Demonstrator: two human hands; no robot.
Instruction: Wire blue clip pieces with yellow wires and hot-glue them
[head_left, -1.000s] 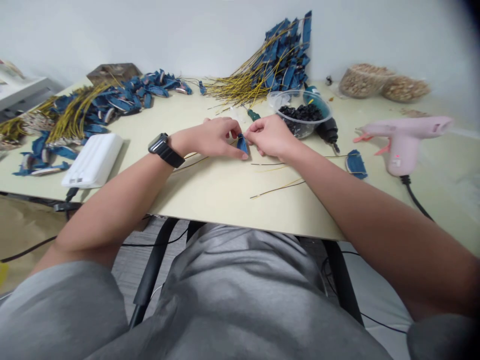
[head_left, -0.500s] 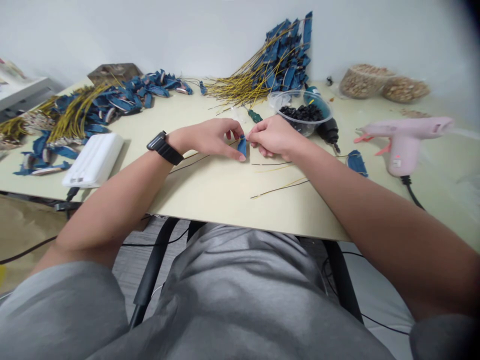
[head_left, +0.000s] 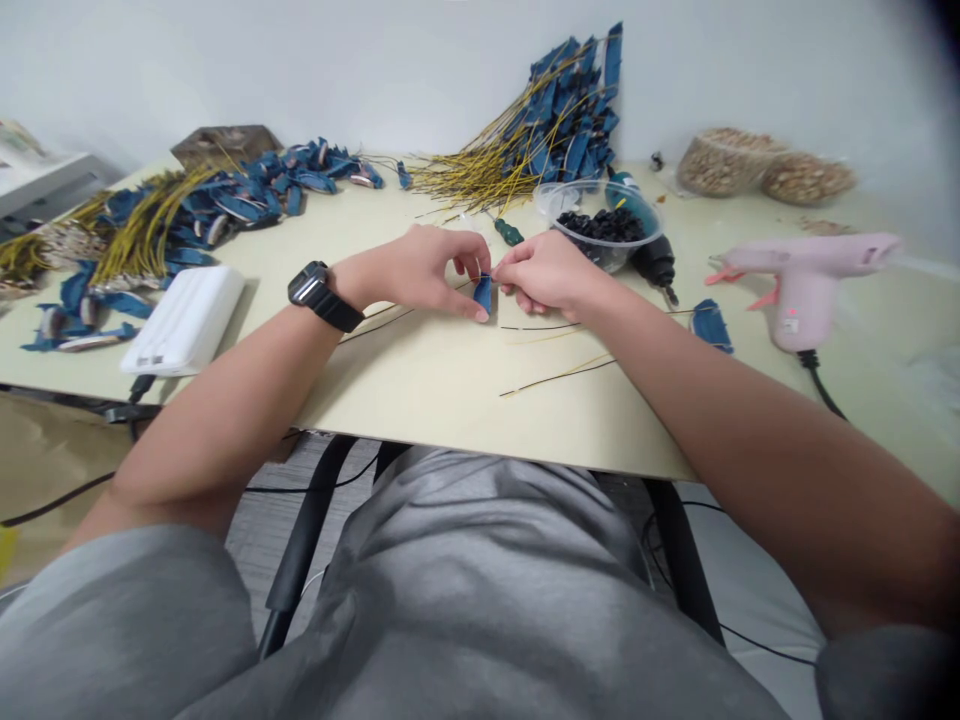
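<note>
Between the thumb and fingers of my left hand (head_left: 442, 270) is a small blue piece (head_left: 484, 293) with thin wires attached. My right hand (head_left: 544, 272) is pinched at the upper right edge of that piece; what its fingertips grip is too small to make out. Yellow and black wires (head_left: 386, 318) trail under my left hand toward the left. Below my right hand and forearm lie more loose thin wires (head_left: 555, 378). Another blue piece (head_left: 711, 326) with a wire rests just right of my right forearm.
Bundles of blue pieces on yellow wires (head_left: 465, 180) fill the back and left. A clear bowl of black bits (head_left: 600, 228) stands by a power driver (head_left: 655, 262). A pink glue gun (head_left: 806, 285) is at right, a white power bank (head_left: 184, 320) at left, bagged bits (head_left: 724, 165) behind.
Both hands stay nearly in place. The blue piece has tilted slightly in my left fingers, and my left wrist has turned a little.
</note>
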